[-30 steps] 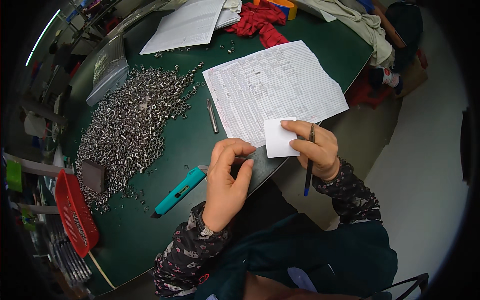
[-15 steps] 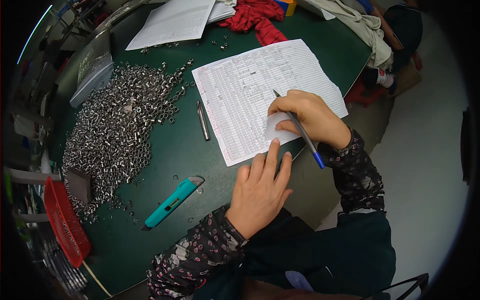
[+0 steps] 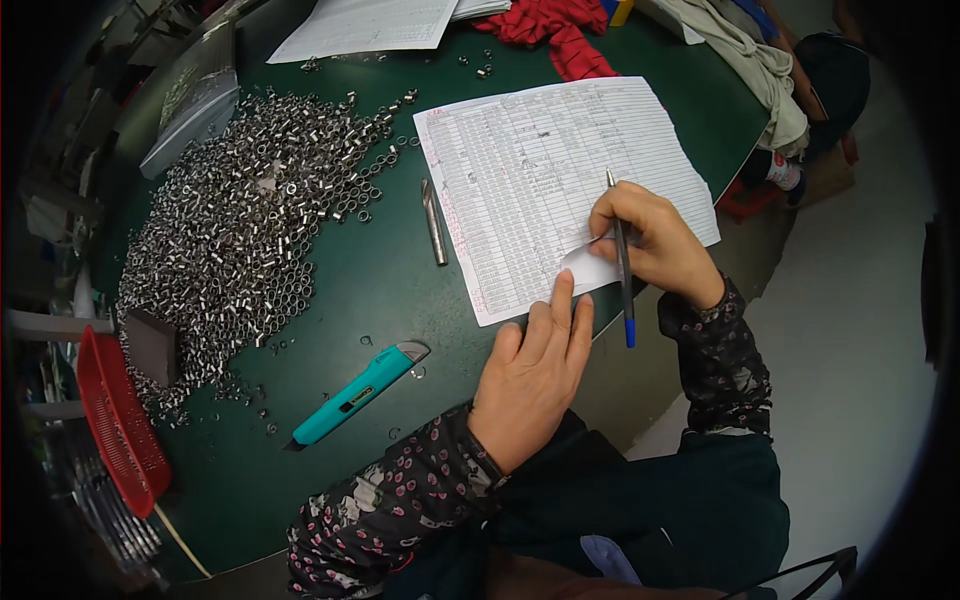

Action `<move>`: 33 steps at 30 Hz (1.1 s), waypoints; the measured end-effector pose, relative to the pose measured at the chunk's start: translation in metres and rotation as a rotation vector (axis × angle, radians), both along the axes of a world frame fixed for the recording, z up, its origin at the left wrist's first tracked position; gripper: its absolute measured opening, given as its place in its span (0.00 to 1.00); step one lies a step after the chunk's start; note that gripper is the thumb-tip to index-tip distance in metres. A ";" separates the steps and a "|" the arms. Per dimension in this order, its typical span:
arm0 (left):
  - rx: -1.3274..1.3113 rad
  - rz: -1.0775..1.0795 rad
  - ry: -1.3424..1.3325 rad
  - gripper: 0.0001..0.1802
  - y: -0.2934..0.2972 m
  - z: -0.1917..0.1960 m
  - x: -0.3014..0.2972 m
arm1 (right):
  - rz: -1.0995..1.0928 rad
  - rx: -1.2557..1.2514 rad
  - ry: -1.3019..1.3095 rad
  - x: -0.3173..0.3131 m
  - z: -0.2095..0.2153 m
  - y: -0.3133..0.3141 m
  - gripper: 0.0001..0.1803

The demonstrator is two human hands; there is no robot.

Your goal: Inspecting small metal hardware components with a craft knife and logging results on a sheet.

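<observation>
A ballpoint pen [image 3: 626, 290] with a dark barrel and blue end cap sits in my right hand [image 3: 655, 240], its tip pointing away from me. The thumb and fingers of that hand are also closed at the upper edge of a small white paper slip [image 3: 582, 268], which is slightly lifted there. My left hand [image 3: 530, 375] lies palm down, fingers stretched out, its longest fingertip on the slip's near left corner. Under the slip is a large printed, lined sheet [image 3: 520, 200] with handwritten marks. A teal utility knife [image 3: 360, 395] and a metal drill-like bit [image 3: 434, 225] lie to the left.
A big heap of small metal rings [image 3: 240, 230] covers the table's left side, with a clear plastic bag [image 3: 195, 125] behind it. A red basket [image 3: 125, 420] stands at the left edge. More papers [image 3: 365, 25] and a red cloth [image 3: 560, 35] lie at the back.
The pen has swung more upright in my right hand, which has shifted along the slip's upper edge. My left fingertip has moved onto the slip's corner. The whole view has shifted slightly.
</observation>
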State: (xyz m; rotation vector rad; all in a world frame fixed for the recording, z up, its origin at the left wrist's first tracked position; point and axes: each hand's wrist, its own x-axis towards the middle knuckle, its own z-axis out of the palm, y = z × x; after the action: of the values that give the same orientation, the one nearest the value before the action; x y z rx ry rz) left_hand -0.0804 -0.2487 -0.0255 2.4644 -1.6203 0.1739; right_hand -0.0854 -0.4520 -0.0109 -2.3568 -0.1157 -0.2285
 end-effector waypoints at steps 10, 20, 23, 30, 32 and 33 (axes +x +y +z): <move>-0.198 -0.369 -0.076 0.17 0.009 -0.002 -0.015 | -0.125 0.391 -0.038 -0.010 -0.011 -0.017 0.06; -0.236 -0.463 0.020 0.14 0.007 -0.007 -0.017 | -0.285 0.469 -0.087 -0.012 -0.020 -0.029 0.09; -0.252 -0.465 0.040 0.14 0.007 -0.007 -0.016 | -0.279 0.444 -0.082 -0.012 -0.011 -0.021 0.08; -0.269 -0.477 0.066 0.14 0.007 -0.003 -0.015 | -0.205 0.372 -0.204 -0.018 -0.004 -0.012 0.04; -0.267 -0.466 0.052 0.14 0.007 -0.004 -0.015 | -0.183 0.201 -0.305 -0.019 0.001 -0.009 0.06; -0.267 -0.467 0.053 0.14 0.006 -0.003 -0.015 | -0.160 0.029 -0.404 -0.019 0.004 -0.007 0.09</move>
State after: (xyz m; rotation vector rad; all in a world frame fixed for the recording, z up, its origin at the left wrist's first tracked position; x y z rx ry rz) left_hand -0.0950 -0.2422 -0.0287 1.8279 -1.9496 0.2351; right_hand -0.1046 -0.4592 -0.0065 -2.2629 -0.1165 -0.7781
